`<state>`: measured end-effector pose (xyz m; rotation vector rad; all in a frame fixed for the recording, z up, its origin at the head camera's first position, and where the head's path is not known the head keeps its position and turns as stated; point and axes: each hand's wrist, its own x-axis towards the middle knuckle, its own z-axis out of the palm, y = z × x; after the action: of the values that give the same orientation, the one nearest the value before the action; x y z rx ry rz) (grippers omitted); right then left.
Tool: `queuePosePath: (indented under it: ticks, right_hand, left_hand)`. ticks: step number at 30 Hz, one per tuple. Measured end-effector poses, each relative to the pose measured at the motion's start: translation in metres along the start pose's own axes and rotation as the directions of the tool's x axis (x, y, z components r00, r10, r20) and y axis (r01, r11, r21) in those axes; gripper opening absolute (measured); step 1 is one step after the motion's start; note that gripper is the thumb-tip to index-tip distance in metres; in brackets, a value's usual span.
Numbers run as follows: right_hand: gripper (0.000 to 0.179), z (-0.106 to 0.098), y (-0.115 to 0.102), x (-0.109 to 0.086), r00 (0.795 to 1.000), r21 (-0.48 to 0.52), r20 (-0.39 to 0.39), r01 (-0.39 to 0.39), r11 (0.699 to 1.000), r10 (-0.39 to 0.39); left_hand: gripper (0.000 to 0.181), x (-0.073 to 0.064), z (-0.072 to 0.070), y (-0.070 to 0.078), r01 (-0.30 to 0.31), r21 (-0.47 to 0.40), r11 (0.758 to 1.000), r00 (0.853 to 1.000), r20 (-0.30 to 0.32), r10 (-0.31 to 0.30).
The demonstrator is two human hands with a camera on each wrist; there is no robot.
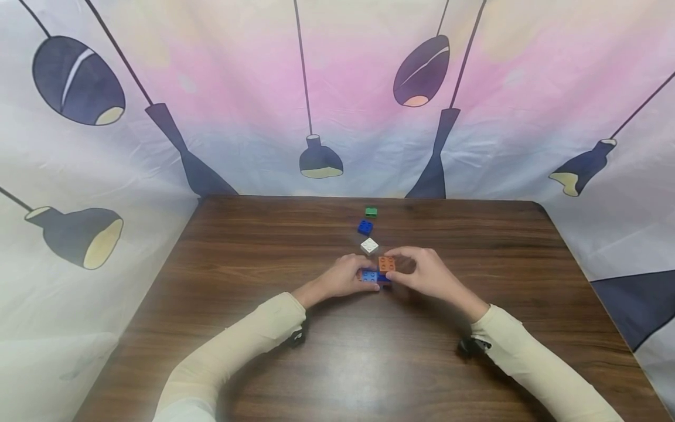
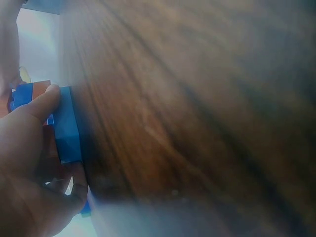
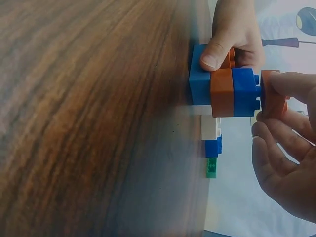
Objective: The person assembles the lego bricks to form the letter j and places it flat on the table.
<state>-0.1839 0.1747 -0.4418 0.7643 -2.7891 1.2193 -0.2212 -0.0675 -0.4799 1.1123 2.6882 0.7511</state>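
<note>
Near the middle of the table, my left hand grips the lower part of a small stack of toy building bricks. The right wrist view shows its light blue brick lowest, then an orange brick and a dark blue brick with bare studs. My left thumb presses near the light blue brick. Between thumb and fingers, my right hand pinches another orange brick just above the dark blue studs, with a narrow gap showing. My left fingers partly hide the stack.
Beyond the hands, a white brick, a blue brick and a green brick lie in a rough line toward the far edge of the wooden table. A printed cloth hangs behind.
</note>
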Motion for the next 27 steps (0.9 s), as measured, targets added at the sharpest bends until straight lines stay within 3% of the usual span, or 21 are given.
queuePosePath:
  ticks: [27]
  right_hand:
    - [0.035, 0.0041, 0.0033, 0.0014, 1.000, -0.046, 0.004, 0.017, 0.999, -0.016]
  left_hand:
    - [0.047, 0.0003, -0.0004, -0.0005, -0.007, 0.008, 1.000, 1.000, -0.004, 0.007]
